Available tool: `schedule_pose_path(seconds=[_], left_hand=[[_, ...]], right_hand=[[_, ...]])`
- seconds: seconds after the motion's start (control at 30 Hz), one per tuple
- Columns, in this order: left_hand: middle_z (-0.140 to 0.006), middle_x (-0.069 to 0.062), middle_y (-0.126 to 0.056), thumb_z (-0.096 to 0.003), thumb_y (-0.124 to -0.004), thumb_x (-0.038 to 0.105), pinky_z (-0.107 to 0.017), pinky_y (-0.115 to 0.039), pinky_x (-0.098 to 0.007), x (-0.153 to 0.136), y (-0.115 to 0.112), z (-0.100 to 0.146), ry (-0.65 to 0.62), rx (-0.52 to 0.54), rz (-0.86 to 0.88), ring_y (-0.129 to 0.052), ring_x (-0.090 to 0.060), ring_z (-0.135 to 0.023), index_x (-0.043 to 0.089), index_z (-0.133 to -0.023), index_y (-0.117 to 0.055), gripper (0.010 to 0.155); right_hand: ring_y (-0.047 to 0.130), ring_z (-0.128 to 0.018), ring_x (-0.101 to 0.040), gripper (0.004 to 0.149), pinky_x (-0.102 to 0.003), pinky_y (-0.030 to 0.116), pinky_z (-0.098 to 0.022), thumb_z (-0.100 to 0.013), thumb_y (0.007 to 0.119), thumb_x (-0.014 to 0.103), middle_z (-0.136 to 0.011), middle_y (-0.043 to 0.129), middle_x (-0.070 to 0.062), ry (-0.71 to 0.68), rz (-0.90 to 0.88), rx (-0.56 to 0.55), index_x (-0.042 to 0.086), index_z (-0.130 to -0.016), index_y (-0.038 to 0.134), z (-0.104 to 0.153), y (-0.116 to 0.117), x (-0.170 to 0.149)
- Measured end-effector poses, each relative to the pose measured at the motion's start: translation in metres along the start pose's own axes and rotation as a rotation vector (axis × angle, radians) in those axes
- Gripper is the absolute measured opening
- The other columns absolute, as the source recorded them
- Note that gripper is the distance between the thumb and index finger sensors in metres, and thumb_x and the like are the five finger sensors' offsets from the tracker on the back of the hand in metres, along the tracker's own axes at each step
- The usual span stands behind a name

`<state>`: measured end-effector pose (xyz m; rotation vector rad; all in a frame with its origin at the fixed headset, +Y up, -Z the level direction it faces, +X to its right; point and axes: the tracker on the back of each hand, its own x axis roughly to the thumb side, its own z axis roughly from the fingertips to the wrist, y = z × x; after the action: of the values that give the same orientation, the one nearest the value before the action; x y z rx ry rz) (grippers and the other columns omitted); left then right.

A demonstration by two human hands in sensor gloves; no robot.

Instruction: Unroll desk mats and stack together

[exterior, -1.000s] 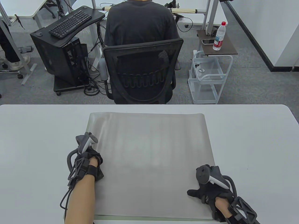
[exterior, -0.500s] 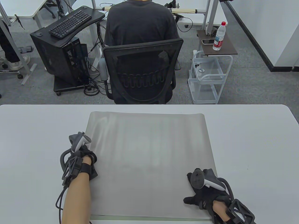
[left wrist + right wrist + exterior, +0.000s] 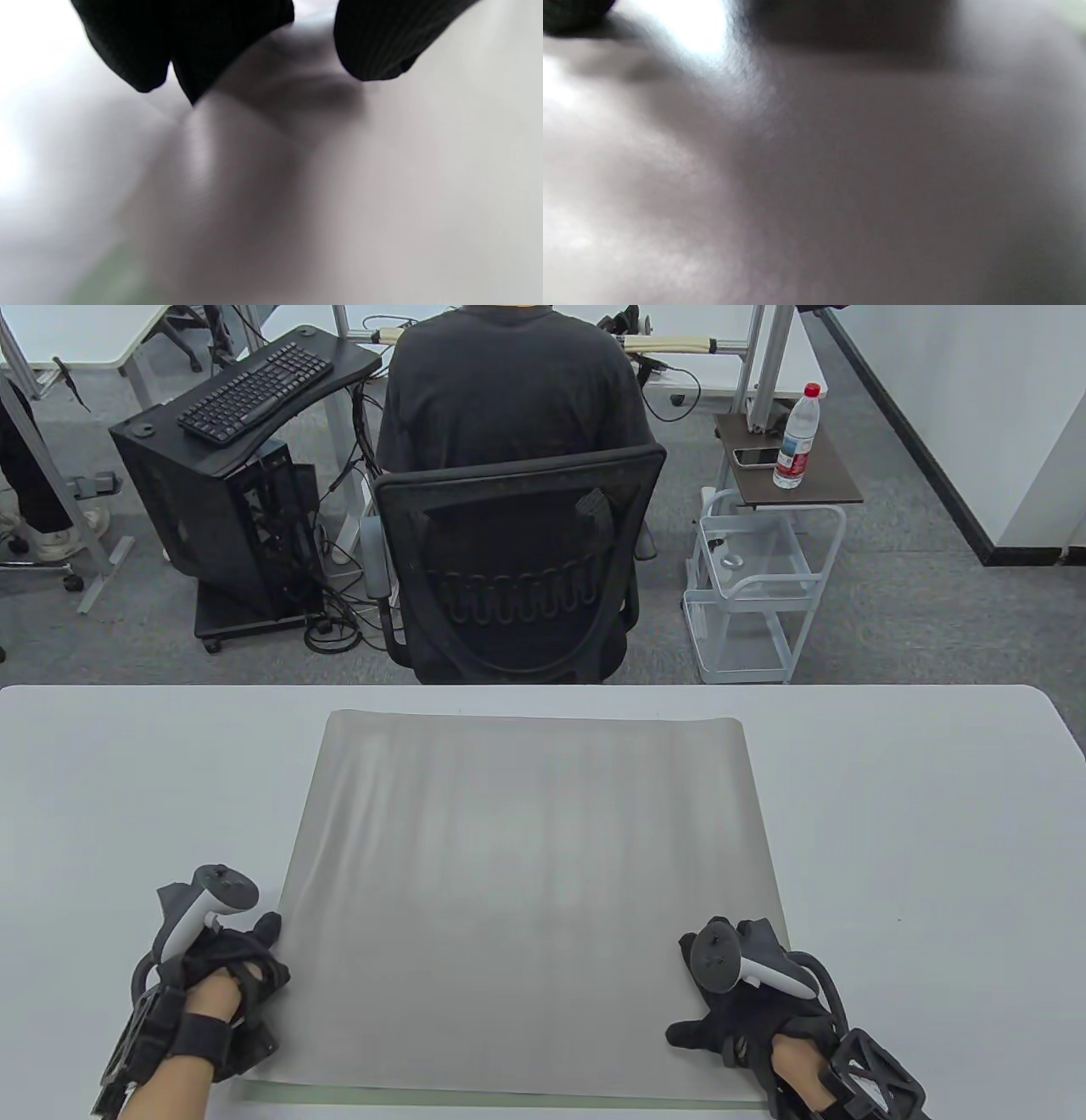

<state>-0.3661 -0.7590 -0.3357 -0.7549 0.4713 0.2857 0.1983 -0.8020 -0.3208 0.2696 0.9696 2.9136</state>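
The grey desk mat (image 3: 526, 899) lay unrolled and flat across the middle of the white table (image 3: 916, 831), its far edge towards 12 o'clock and its near edge close to the table's front. Under it, a thin strip of a second, pale green mat (image 3: 509, 1099) showed along the near edge at 6 o'clock, so the two were stacked one on the other. The grey mat's surface carried faint lengthwise ripples.

The left hand (image 3: 225, 976) sat at the mat's near-left corner, about 8 o'clock from the mat's centre, partly over the table and touching the mat's left edge. In the left wrist view its fingers (image 3: 186, 42) hung spread over the grey surface with a gap between them, nothing between them; whether they pressed the mat could not be told through the blur.

The right hand (image 3: 747, 1010) rested on the near-right corner, about 4 o'clock, lying flat on the mat with its thumb stretched out towards the left. It gripped nothing. The right wrist view showed only blurred grey surface close up.

Beyond the table, at 12 o'clock, a person in a dark shirt (image 3: 509, 390) sat in a black mesh chair (image 3: 509, 568), and a water bottle (image 3: 797, 437) stood on a small stand at 1 o'clock.
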Motion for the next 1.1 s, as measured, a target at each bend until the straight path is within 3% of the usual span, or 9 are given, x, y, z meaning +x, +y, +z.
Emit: schedule_pose_path(seconds=[0.13, 0.27, 0.47, 0.67, 0.73, 0.8, 0.93, 1.03, 1.1], left_hand=[[-0.086, 0.003, -0.086, -0.0406, -0.081, 0.041, -0.055, -0.079, -0.054, -0.008, -0.014, 0.016, 0.029, 0.038, -0.168, -0.1, -0.031, -0.067, 0.049, -0.094, -0.036, 0.07], [-0.078, 0.004, -0.092, -0.04, -0.083, 0.035, -0.054, -0.08, -0.053, -0.012, -0.022, 0.027, 0.018, 0.106, -0.189, -0.103, -0.027, -0.06, 0.049, -0.092, -0.04, 0.069], [-0.074, 0.003, -0.095, -0.0388, -0.085, 0.033, -0.052, -0.081, -0.053, -0.015, -0.031, 0.033, -0.001, 0.082, -0.184, -0.104, -0.026, -0.055, 0.048, -0.092, -0.042, 0.071], [-0.074, 0.004, -0.092, -0.0387, -0.086, 0.035, -0.054, -0.079, -0.052, -0.003, -0.043, 0.038, 0.016, 0.185, -0.353, -0.102, -0.026, -0.057, 0.048, -0.092, -0.043, 0.07], [-0.095, -0.002, -0.072, -0.037, -0.088, 0.036, -0.061, -0.07, -0.058, 0.003, -0.051, 0.041, 0.019, 0.252, -0.462, -0.09, -0.032, -0.076, 0.047, -0.093, -0.045, 0.071], [-0.108, -0.008, -0.05, -0.0364, -0.087, 0.035, -0.064, -0.066, -0.06, 0.009, -0.056, 0.045, -0.089, 0.272, -0.529, -0.077, -0.039, -0.09, 0.041, -0.094, -0.046, 0.072], [-0.112, -0.019, -0.037, -0.0354, -0.088, 0.04, -0.065, -0.063, -0.063, 0.007, -0.059, 0.05, -0.274, 0.135, -0.424, -0.06, -0.054, -0.098, 0.042, -0.096, -0.04, 0.077], [-0.112, -0.024, -0.02, -0.0306, -0.091, 0.051, -0.069, -0.053, -0.065, 0.006, -0.068, 0.051, -0.269, -0.005, -0.438, -0.04, -0.058, -0.101, 0.044, -0.097, -0.031, 0.09], [-0.111, -0.025, -0.017, -0.0272, -0.093, 0.055, -0.07, -0.052, -0.065, 0.009, -0.072, 0.051, -0.246, 0.02, -0.511, -0.038, -0.058, -0.102, 0.043, -0.097, -0.026, 0.097]], right_hand=[[-0.008, -0.095, -0.05, 0.102, -0.067, 0.012, -0.068, -0.035, 0.063, 0.074, -0.104, -0.013, -0.012, -0.002, -0.002, -0.003, 0.029, -0.099, -0.001, 0.0, 0.0, 0.0], [-0.007, -0.095, -0.049, 0.102, -0.067, 0.012, -0.067, -0.034, 0.063, 0.074, -0.104, -0.013, -0.012, -0.009, -0.019, -0.002, 0.029, -0.1, 0.0, 0.002, -0.001, -0.002], [-0.008, -0.095, -0.05, 0.103, -0.068, 0.012, -0.067, -0.035, 0.065, 0.074, -0.104, -0.013, -0.013, -0.005, -0.024, 0.016, 0.028, -0.1, 0.0, 0.006, 0.001, -0.004], [-0.009, -0.094, -0.05, 0.104, -0.068, 0.012, -0.067, -0.035, 0.066, 0.073, -0.103, -0.015, -0.013, 0.002, -0.007, 0.022, 0.029, -0.098, -0.002, 0.005, 0.003, -0.003], [-0.009, -0.094, -0.05, 0.104, -0.068, 0.012, -0.067, -0.035, 0.066, 0.073, -0.103, -0.015, -0.012, -0.001, -0.009, 0.018, 0.029, -0.099, -0.002, 0.006, 0.003, -0.004], [-0.009, -0.094, -0.049, 0.104, -0.068, 0.012, -0.067, -0.035, 0.067, 0.073, -0.103, -0.015, -0.012, -0.005, -0.01, 0.015, 0.029, -0.099, -0.002, 0.006, 0.003, -0.004], [0.003, -0.091, -0.065, 0.11, -0.077, 0.024, -0.064, -0.032, 0.068, 0.076, -0.105, -0.008, -0.021, 0.079, 0.07, -0.022, 0.023, -0.099, -0.002, 0.014, -0.001, -0.004], [0.025, -0.091, -0.071, 0.111, -0.078, 0.042, -0.063, -0.03, 0.071, 0.077, -0.107, 0.003, -0.025, 0.154, 0.154, -0.057, 0.021, -0.101, 0.005, 0.024, -0.006, -0.004], [0.037, -0.09, -0.073, 0.113, -0.078, 0.05, -0.061, -0.028, 0.075, 0.076, -0.108, 0.01, -0.027, 0.184, 0.158, -0.055, 0.021, -0.102, 0.01, 0.028, -0.006, -0.006]])
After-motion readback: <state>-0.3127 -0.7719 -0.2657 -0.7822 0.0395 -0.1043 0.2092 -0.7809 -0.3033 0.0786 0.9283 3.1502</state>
